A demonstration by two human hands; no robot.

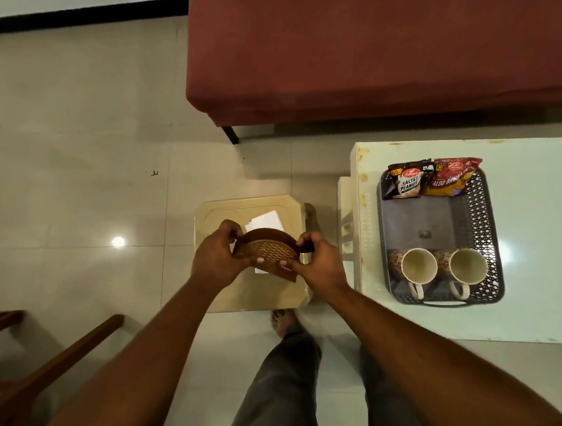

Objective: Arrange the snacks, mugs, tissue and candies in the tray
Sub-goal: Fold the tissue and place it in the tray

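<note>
A brown half-round tissue holder [270,253] with a perforated face is held above a beige stool [225,295]. My left hand [218,254] grips its left end and my right hand [315,260] grips its right end. White tissues [267,221] lie on the stool behind the holder. On the pale table [539,263] to the right sits a grey latticed tray [437,216]. Its far end holds a black salted peanut packet [406,180] and a red and yellow snack packet [452,177]. Two cream mugs [418,267] [467,266] stand at its near end.
A dark red upholstered bench [377,42] fills the far side. A wooden chair arm [55,365] crosses the lower left. My legs and one foot [283,321] are on the tiled floor below the stool.
</note>
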